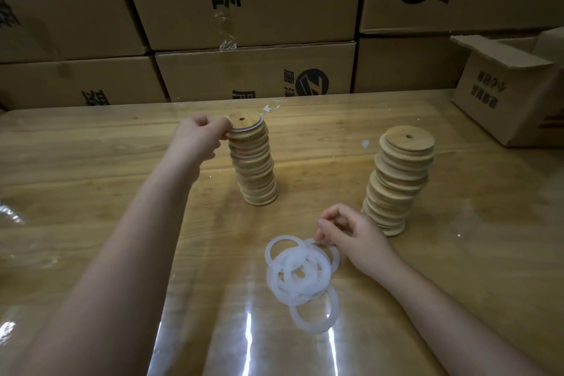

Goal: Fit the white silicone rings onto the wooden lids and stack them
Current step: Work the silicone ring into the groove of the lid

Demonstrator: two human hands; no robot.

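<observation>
Two tall stacks of round wooden lids stand on the table. My left hand pinches the edge of the top lid, which carries a white ring, on the left stack. The right stack stands apart, its top lid bare wood with a small hole. A loose pile of white silicone rings lies in front, between the stacks. At the far right edge of this pile, my right hand pinches a ring with its fingertips.
The wooden table has a glossy clear cover. Stacked cardboard boxes form a wall along the far edge. An open cardboard box sits on the table at the back right.
</observation>
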